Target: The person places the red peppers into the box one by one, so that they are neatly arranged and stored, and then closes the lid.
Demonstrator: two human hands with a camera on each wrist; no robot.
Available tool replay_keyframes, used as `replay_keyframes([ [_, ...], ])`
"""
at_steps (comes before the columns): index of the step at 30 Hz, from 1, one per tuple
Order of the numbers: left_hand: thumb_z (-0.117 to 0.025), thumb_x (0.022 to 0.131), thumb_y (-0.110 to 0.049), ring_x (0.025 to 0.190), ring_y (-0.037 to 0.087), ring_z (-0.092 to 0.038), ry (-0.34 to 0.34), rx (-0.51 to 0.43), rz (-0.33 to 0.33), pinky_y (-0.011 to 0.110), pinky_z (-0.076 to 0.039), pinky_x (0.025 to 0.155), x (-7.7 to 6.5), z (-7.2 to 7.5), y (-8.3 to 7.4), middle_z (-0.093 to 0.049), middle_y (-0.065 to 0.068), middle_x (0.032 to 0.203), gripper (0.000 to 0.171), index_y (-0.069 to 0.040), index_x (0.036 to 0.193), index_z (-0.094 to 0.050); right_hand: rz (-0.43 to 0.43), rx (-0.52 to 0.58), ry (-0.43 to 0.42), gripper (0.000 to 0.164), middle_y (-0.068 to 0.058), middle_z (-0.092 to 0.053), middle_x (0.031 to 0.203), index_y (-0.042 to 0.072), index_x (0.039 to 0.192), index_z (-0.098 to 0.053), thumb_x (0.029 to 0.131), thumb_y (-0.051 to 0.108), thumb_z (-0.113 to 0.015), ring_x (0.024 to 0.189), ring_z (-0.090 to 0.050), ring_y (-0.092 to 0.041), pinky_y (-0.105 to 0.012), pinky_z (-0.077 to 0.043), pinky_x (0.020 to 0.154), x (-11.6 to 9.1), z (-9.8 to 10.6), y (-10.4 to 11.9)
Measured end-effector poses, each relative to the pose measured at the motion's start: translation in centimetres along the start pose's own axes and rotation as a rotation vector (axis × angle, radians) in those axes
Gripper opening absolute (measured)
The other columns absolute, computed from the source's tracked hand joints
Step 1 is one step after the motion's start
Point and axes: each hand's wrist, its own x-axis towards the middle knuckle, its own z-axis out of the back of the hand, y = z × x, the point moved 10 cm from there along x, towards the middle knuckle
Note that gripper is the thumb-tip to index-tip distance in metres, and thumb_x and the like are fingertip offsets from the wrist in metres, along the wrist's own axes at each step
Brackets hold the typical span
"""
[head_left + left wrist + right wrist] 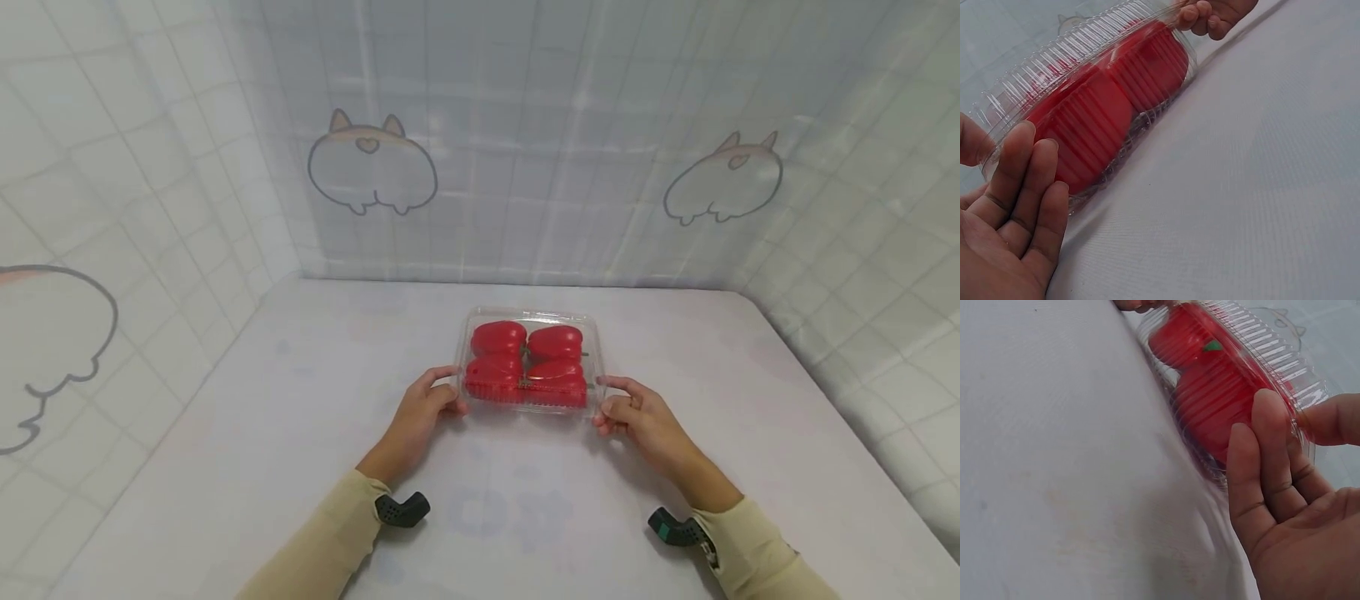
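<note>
A clear plastic container point(536, 316) with a closed, ribbed lid sits on the white table. Several glossy red pieces point(555, 342) shaped like peppers lie inside it in two rows; a bit of green shows on one in the right wrist view. My left hand point(415, 418) holds the near left corner of the container, with thumb and fingertips at its rim. At the near right corner, my right hand point(654, 431) pinches the rim between thumb and fingers. Both wrist views show the fingertips against the ribbed side wall point(1088, 128).
White table surface point(315, 350) surrounds the container. A tiled-pattern curtain point(495, 167) with cartoon animal drawings hangs behind it, and similar sheets stand at left and right. A dark wrist device point(402, 510) is on the left sleeve, another point(675, 529) on the right.
</note>
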Motion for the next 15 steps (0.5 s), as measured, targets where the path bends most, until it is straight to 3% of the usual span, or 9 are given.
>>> replay_keyframes([
  [7, -0.050, 0.100, -0.014, 0.093, 0.026, -0.067, 0.003, 0.024, 0.015, 0.036, -0.052, 0.093, 0.26, 0.19, 0.65, -0.071, 0.013, 0.092, 0.039, -0.012, 0.139, -0.052, -0.006, 0.001, -0.034, 0.051, -0.012, -0.067, 0.090, -0.006, 0.146, -0.035, 0.100, 0.007, -0.052, 0.079, -0.065, -0.017, -0.026, -0.057, 0.078, 0.44, -0.07, -0.44],
  [15, -0.049, 0.100, -0.013, 0.092, 0.026, -0.066, 0.023, 0.030, -0.010, 0.037, -0.052, 0.093, 0.51, -0.01, 0.72, -0.070, 0.012, 0.091, 0.038, -0.010, 0.138, -0.052, -0.010, 0.041, -0.024, 0.053, -0.010, -0.070, 0.091, -0.006, 0.147, -0.034, 0.101, 0.010, -0.055, 0.080, -0.067, -0.016, -0.027, -0.057, 0.082, 0.14, 0.18, -0.59],
])
